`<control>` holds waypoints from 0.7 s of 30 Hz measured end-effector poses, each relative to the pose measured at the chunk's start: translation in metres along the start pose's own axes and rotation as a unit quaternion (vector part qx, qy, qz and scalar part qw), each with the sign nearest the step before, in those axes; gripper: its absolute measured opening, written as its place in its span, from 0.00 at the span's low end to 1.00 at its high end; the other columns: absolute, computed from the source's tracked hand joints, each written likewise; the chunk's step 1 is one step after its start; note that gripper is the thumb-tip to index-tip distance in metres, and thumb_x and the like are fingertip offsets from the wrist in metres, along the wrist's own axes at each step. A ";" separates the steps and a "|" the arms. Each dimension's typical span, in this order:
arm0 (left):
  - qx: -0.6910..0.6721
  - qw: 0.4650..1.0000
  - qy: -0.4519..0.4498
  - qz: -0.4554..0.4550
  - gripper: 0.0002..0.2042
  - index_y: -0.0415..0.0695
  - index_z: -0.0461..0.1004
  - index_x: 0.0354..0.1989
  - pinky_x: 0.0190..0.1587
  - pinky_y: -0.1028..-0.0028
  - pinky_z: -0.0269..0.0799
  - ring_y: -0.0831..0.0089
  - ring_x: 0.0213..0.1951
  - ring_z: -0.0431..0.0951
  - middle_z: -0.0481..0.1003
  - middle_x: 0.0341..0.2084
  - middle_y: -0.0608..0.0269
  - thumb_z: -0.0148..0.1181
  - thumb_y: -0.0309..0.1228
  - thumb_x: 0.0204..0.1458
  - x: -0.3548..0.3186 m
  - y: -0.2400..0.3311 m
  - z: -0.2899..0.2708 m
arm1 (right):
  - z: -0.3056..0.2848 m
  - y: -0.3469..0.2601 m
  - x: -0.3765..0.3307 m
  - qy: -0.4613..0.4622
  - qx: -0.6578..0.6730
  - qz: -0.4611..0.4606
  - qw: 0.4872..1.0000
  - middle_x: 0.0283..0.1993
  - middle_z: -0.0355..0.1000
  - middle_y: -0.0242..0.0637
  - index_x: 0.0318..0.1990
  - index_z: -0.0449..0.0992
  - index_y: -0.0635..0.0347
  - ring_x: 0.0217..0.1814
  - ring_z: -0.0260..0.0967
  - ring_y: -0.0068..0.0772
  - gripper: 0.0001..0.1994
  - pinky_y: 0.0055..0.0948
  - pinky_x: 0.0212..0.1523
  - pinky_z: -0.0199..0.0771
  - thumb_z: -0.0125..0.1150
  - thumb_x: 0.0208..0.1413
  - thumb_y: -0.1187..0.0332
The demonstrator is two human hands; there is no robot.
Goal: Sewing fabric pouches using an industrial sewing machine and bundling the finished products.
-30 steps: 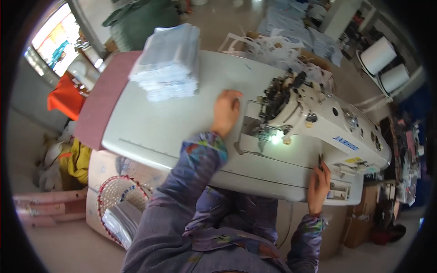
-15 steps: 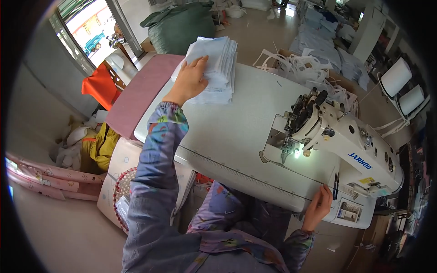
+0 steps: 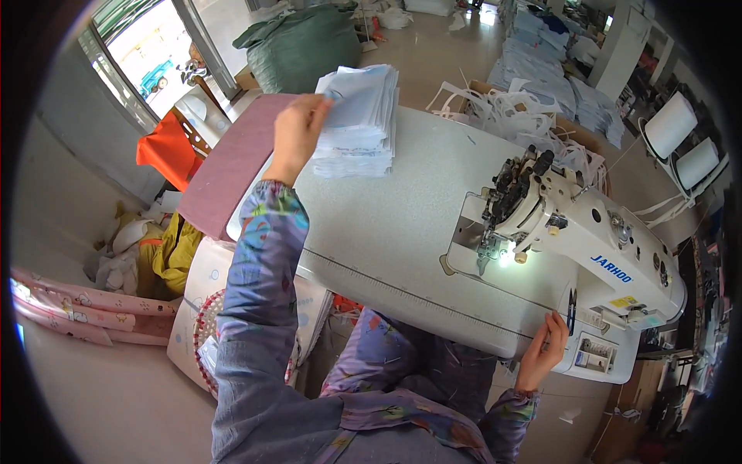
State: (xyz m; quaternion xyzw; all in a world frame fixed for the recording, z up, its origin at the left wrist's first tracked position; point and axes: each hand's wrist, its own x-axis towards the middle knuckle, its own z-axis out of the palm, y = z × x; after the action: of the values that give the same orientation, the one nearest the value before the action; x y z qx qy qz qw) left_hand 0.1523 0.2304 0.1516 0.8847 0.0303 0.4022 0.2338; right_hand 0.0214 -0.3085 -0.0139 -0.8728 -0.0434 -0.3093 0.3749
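A thick stack of folded white fabric pieces (image 3: 355,135) lies at the far left end of the sewing table (image 3: 386,224). My left hand (image 3: 297,131) is at the stack's left edge, its fingers bent together on the edge of the top piece; the exact grip is partly hidden. At the table's front right edge, my right hand (image 3: 543,352) rests with loosely bent fingers apart, holding nothing. Close beside its fingertips lie dark thread snips (image 3: 571,312). The white sewing machine (image 3: 595,240) stands at the right, its lamp lit by the needle area.
A mauve padded board (image 3: 232,170) adjoins the table's left side. Behind the table is a box of tangled white strips (image 3: 510,112). Two white thread cones (image 3: 671,127) stand far right. A large green sack (image 3: 301,50) and an orange cloth (image 3: 170,151) are at the left.
My left hand has slid left from lying flat on top of the stack to its left edge, and its fingers have drawn together. My right hand stays in place.
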 end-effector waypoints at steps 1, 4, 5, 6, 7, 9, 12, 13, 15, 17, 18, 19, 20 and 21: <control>0.015 0.998 0.044 0.046 0.09 0.37 0.82 0.41 0.40 0.61 0.76 0.50 0.38 0.81 0.81 0.39 0.48 0.64 0.32 0.63 -0.003 0.011 -0.007 | -0.002 -0.010 0.000 0.020 -0.001 -0.011 1.000 0.57 0.76 0.41 0.51 0.81 0.65 0.50 0.76 0.30 0.09 0.26 0.46 0.75 0.55 0.71 0.76; 0.070 0.981 0.045 0.175 0.05 0.39 0.81 0.39 0.38 0.58 0.76 0.50 0.37 0.80 0.79 0.35 0.52 0.64 0.27 0.58 -0.045 0.083 -0.021 | -0.002 -0.053 -0.010 -0.039 0.245 0.103 0.963 0.56 0.77 0.41 0.52 0.80 0.64 0.49 0.75 0.29 0.10 0.27 0.47 0.75 0.52 0.72 0.76; 0.098 0.973 -0.004 0.208 0.06 0.41 0.81 0.41 0.36 0.61 0.76 0.54 0.34 0.80 0.78 0.33 0.55 0.64 0.25 0.56 -0.072 0.107 -0.011 | -0.002 -0.062 -0.016 -0.105 0.287 0.129 0.943 0.53 0.77 0.40 0.56 0.78 0.64 0.46 0.74 0.27 0.12 0.27 0.46 0.77 0.50 0.73 0.76; 0.109 0.968 -0.050 0.222 0.10 0.43 0.81 0.43 0.34 0.64 0.77 0.60 0.33 0.79 0.77 0.33 0.59 0.63 0.24 0.52 -0.102 0.136 -0.013 | 0.003 -0.081 -0.017 -0.166 0.345 0.165 0.909 0.51 0.76 0.39 0.58 0.77 0.64 0.45 0.74 0.27 0.13 0.27 0.45 0.78 0.50 0.73 0.75; 0.077 0.966 -0.107 0.224 0.14 0.44 0.81 0.44 0.35 0.66 0.77 0.64 0.35 0.79 0.77 0.34 0.62 0.63 0.25 0.48 -0.133 0.154 -0.012 | 0.010 -0.099 -0.014 -0.225 0.399 0.198 0.867 0.48 0.76 0.38 0.60 0.76 0.64 0.44 0.74 0.26 0.14 0.27 0.44 0.80 0.50 0.74 0.74; 0.028 0.954 -0.227 0.196 0.17 0.44 0.81 0.46 0.36 0.67 0.77 0.66 0.36 0.79 0.75 0.35 0.65 0.62 0.27 0.45 -0.194 0.177 -0.006 | 0.024 -0.113 -0.009 -0.272 0.444 0.300 0.799 0.47 0.75 0.37 0.65 0.73 0.64 0.44 0.74 0.25 0.16 0.28 0.44 0.82 0.49 0.74 0.73; -0.061 0.933 -0.313 0.167 0.15 0.46 0.80 0.47 0.37 0.67 0.78 0.65 0.37 0.80 0.74 0.34 0.65 0.64 0.29 0.49 -0.259 0.185 0.005 | 0.045 -0.112 -0.006 -0.310 0.442 0.318 0.779 0.40 0.74 0.34 0.67 0.73 0.63 0.37 0.72 0.21 0.18 0.25 0.36 0.77 0.55 0.72 0.73; -0.071 0.929 -0.323 0.167 0.15 0.46 0.80 0.47 0.37 0.67 0.78 0.65 0.37 0.80 0.74 0.34 0.65 0.64 0.29 0.49 -0.264 0.185 0.006 | 0.046 -0.109 -0.007 -0.304 0.435 0.329 0.781 0.40 0.74 0.34 0.67 0.73 0.63 0.37 0.72 0.21 0.18 0.25 0.36 0.77 0.55 0.72 0.73; -0.132 0.894 -0.402 0.145 0.12 0.47 0.80 0.47 0.39 0.65 0.78 0.62 0.39 0.80 0.75 0.36 0.63 0.65 0.33 0.55 -0.255 0.184 0.004 | 0.047 -0.103 -0.007 -0.382 0.236 0.170 0.877 0.30 0.70 0.31 0.67 0.73 0.61 0.28 0.65 0.18 0.22 0.24 0.29 0.69 0.63 0.65 0.74; -0.137 0.891 -0.414 0.129 0.12 0.47 0.80 0.47 0.41 0.63 0.78 0.60 0.40 0.80 0.76 0.37 0.62 0.66 0.34 0.57 -0.230 0.176 0.006 | 0.053 -0.097 -0.016 -0.352 0.222 0.155 0.896 0.27 0.68 0.31 0.66 0.74 0.60 0.26 0.62 0.18 0.23 0.24 0.27 0.65 0.66 0.62 0.75; -0.136 0.891 -0.419 0.112 0.11 0.47 0.80 0.47 0.42 0.61 0.79 0.58 0.42 0.80 0.77 0.39 0.60 0.66 0.36 0.59 -0.215 0.171 0.015 | 0.056 -0.096 -0.019 -0.324 0.212 0.131 0.913 0.24 0.65 0.30 0.65 0.75 0.59 0.24 0.59 0.18 0.24 0.25 0.26 0.62 0.69 0.59 0.75; -0.122 0.906 -0.389 0.114 0.11 0.46 0.79 0.47 0.43 0.60 0.78 0.56 0.43 0.80 0.77 0.40 0.59 0.66 0.35 0.58 -0.200 0.164 0.032 | 0.057 -0.097 -0.023 -0.324 0.209 0.135 0.913 0.24 0.65 0.30 0.65 0.75 0.59 0.24 0.59 0.18 0.24 0.25 0.26 0.62 0.69 0.59 0.75; -0.107 0.920 -0.358 0.116 0.12 0.45 0.79 0.47 0.44 0.58 0.78 0.54 0.45 0.80 0.78 0.41 0.58 0.67 0.33 0.57 -0.186 0.156 0.052 | 0.057 -0.097 -0.025 -0.316 0.201 0.139 0.917 0.25 0.65 0.31 0.64 0.76 0.60 0.23 0.59 0.19 0.24 0.25 0.26 0.63 0.69 0.59 0.75; -0.097 0.932 -0.322 0.134 0.11 0.44 0.79 0.46 0.46 0.58 0.77 0.52 0.45 0.79 0.77 0.40 0.57 0.67 0.33 0.56 -0.177 0.148 0.072 | 0.059 -0.099 -0.027 -0.311 0.196 0.140 0.920 0.25 0.65 0.33 0.63 0.77 0.60 0.23 0.60 0.20 0.23 0.26 0.26 0.64 0.70 0.59 0.75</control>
State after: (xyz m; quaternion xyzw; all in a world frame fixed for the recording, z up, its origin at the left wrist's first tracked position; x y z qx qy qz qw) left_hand 0.0654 0.0281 0.0520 0.9356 -0.2046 0.1247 0.2592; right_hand -0.0009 -0.1934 0.0019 -0.8313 -0.0947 0.0476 0.5456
